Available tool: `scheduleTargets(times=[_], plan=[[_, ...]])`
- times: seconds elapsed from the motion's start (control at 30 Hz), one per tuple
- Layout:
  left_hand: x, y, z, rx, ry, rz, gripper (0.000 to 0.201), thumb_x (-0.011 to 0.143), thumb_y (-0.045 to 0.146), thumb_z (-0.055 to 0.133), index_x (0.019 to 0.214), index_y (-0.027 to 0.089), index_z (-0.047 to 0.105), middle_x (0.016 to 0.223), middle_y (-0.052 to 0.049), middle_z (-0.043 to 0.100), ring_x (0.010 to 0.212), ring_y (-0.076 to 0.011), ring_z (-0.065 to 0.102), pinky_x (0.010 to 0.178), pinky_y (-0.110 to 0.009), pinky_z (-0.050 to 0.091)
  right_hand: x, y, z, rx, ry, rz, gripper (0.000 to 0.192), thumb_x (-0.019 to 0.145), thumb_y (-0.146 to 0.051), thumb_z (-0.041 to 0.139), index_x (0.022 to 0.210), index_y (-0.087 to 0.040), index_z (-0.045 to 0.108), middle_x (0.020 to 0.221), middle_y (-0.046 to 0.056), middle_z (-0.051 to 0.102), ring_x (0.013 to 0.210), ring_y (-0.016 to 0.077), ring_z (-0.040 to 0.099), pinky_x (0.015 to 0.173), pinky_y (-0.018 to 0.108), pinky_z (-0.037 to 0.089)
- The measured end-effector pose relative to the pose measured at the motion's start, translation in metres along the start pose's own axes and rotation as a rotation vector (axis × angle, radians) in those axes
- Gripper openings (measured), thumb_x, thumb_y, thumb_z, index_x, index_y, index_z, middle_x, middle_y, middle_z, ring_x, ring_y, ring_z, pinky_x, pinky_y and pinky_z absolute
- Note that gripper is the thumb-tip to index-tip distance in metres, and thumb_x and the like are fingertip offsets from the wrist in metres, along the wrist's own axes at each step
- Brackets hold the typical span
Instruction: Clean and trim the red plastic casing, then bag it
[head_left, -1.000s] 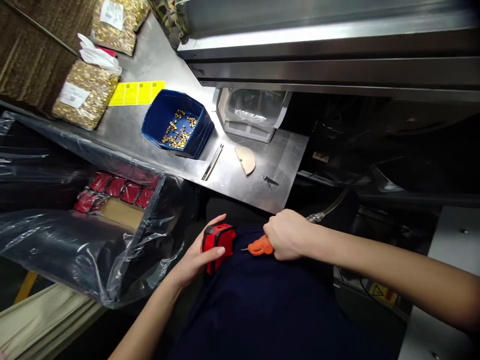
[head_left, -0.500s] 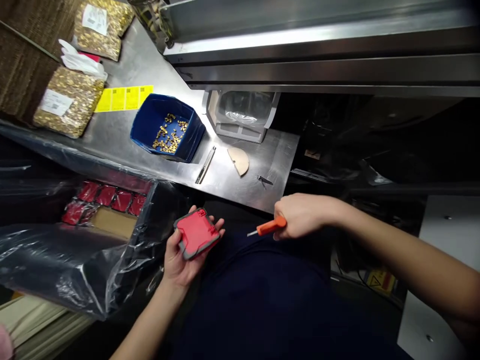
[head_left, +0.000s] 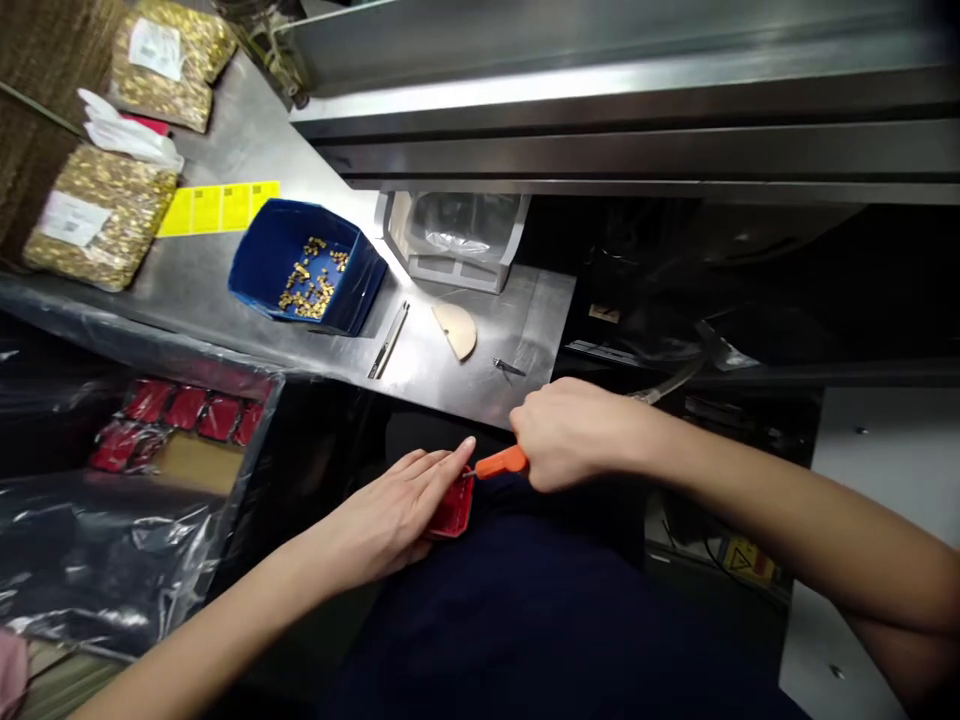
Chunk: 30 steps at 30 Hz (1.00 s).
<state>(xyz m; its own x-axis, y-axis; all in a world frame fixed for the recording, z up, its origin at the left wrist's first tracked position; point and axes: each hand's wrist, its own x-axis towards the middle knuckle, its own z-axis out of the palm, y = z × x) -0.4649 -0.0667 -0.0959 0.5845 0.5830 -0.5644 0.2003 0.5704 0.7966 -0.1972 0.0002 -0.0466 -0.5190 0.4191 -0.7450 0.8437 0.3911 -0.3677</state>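
My left hand (head_left: 397, 505) is closed over a red plastic part (head_left: 452, 508), covering much of it; its right edge shows beyond the fingers. My right hand (head_left: 562, 435), in a fist, grips an orange-handled tool with a thin metal tip (head_left: 501, 462). That tip meets the upper edge of the red part, beside my left fingertips; whether it presses in cannot be made out. Both hands are in front of my dark clothing, just below the metal table's front edge.
On the metal table (head_left: 315, 360) stand a blue bin (head_left: 255, 260) with small brass pieces and a grey tray (head_left: 465, 270). A cutter knife (head_left: 390, 340), a beige half-disc (head_left: 457, 330) and nail clippers (head_left: 508, 367) lie nearby. Wrapped red parts (head_left: 184, 408) fill a lined box at left.
My left hand has turned over, with the red part now facing away beneath it, and has moved right. My right hand has brought the orange-handled tool left to the part's edge.
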Motion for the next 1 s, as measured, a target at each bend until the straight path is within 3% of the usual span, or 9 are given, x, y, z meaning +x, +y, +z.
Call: scheduleTargets(times=[0.1, 0.17, 0.23, 0.3, 0.37, 0.47, 0.7, 0.83, 1.0], plan=[[0.001, -0.009, -0.012, 0.067, 0.058, -0.054, 0.096, 0.063, 0.006, 0.084, 0.152, 0.023, 0.052, 0.144, -0.014, 0.06, 0.144, -0.0428, 0.043, 0.127, -0.058, 0.009, -0.002, 0.016, 0.016, 0.019, -0.004, -0.01, 0.012, 0.075, -0.026, 0.064, 0.077, -0.017, 0.072, 0.072, 0.01, 0.066, 0.074, 0.0252, 0.065, 0.071, 0.035, 0.04], [-0.001, -0.019, -0.018, 0.08, 0.183, -0.073, 0.091, 0.066, 0.016, 0.087, 0.15, 0.027, 0.054, 0.144, -0.013, 0.061, 0.137, -0.0427, 0.051, 0.126, -0.058, 0.019, -0.007, 0.043, 0.038, 0.024, 0.139, -0.031, 0.013, 0.079, -0.022, 0.064, 0.089, -0.02, 0.073, 0.093, 0.009, 0.068, 0.09, 0.025, 0.064, 0.082, 0.036, 0.04], [-0.002, -0.029, -0.02, -0.119, 0.304, -0.07, 0.082, 0.074, 0.029, 0.084, 0.15, 0.027, 0.054, 0.148, -0.014, 0.058, 0.136, -0.0424, 0.053, 0.119, -0.055, 0.038, -0.01, 0.078, 0.064, 0.0, 0.364, 0.034, 0.023, 0.088, -0.024, 0.063, 0.109, -0.027, 0.071, 0.116, 0.009, 0.063, 0.107, 0.0256, 0.057, 0.091, 0.037, 0.038], [0.0, -0.037, -0.016, -0.458, 0.373, -0.088, 0.077, 0.083, 0.042, 0.074, 0.153, 0.025, 0.048, 0.15, -0.017, 0.056, 0.138, -0.0409, 0.053, 0.105, -0.047, 0.054, -0.004, 0.113, 0.088, -0.06, 0.482, 0.198, 0.032, 0.095, -0.026, 0.058, 0.125, -0.028, 0.064, 0.122, 0.01, 0.058, 0.106, 0.0249, 0.054, 0.091, 0.035, 0.038], [0.005, -0.041, -0.008, -0.758, 0.4, -0.135, 0.077, 0.089, 0.047, 0.065, 0.157, 0.021, 0.04, 0.15, -0.019, 0.056, 0.137, -0.0383, 0.054, 0.096, -0.041, 0.06, 0.01, 0.144, 0.103, -0.106, 0.523, 0.334, 0.035, 0.099, -0.021, 0.049, 0.133, -0.02, 0.06, 0.124, 0.015, 0.056, 0.106, 0.0265, 0.052, 0.09, 0.036, 0.038], [0.018, -0.044, 0.004, -0.946, 0.382, -0.178, 0.078, 0.091, 0.042, 0.062, 0.16, 0.019, 0.033, 0.146, -0.02, 0.059, 0.13, -0.0359, 0.062, 0.095, -0.043, 0.061, 0.042, 0.182, 0.109, -0.15, 0.546, 0.407, 0.042, 0.104, -0.016, 0.034, 0.14, -0.015, 0.056, 0.134, 0.02, 0.053, 0.116, 0.0298, 0.048, 0.091, 0.037, 0.038], [0.057, -0.027, 0.021, -0.661, 0.489, -0.113, 0.064, 0.083, 0.03, 0.079, 0.141, 0.019, 0.054, 0.127, -0.014, 0.071, 0.106, -0.03, 0.073, 0.09, -0.039, 0.062, 0.087, 0.227, 0.108, -0.185, 0.617, 0.485, 0.053, 0.106, -0.016, 0.022, 0.155, -0.015, 0.044, 0.137, 0.02, 0.054, 0.118, 0.0284, 0.046, 0.088, 0.035, 0.038], [0.08, -0.019, 0.026, -0.505, 0.571, -0.027, 0.06, 0.083, 0.038, 0.08, 0.134, 0.021, 0.054, 0.123, -0.01, 0.07, 0.101, -0.026, 0.072, 0.081, -0.033, 0.062, 0.089, 0.223, 0.126, -0.199, 0.684, 0.503, 0.055, 0.106, -0.018, 0.023, 0.159, -0.014, 0.038, 0.141, 0.021, 0.052, 0.12, 0.0308, 0.048, 0.097, 0.04, 0.038], [0.098, -0.026, 0.018, -0.155, 0.608, -0.003, 0.056, 0.091, 0.058, 0.066, 0.134, 0.025, 0.053, 0.122, -0.007, 0.067, 0.108, -0.025, 0.067, 0.091, -0.037, 0.058, 0.102, 0.212, 0.141, -0.185, 0.764, 0.604, 0.058, 0.103, -0.016, 0.029, 0.161, -0.019, 0.037, 0.151, 0.02, 0.046, 0.119, 0.0342, 0.05, 0.092, 0.044, 0.043]])
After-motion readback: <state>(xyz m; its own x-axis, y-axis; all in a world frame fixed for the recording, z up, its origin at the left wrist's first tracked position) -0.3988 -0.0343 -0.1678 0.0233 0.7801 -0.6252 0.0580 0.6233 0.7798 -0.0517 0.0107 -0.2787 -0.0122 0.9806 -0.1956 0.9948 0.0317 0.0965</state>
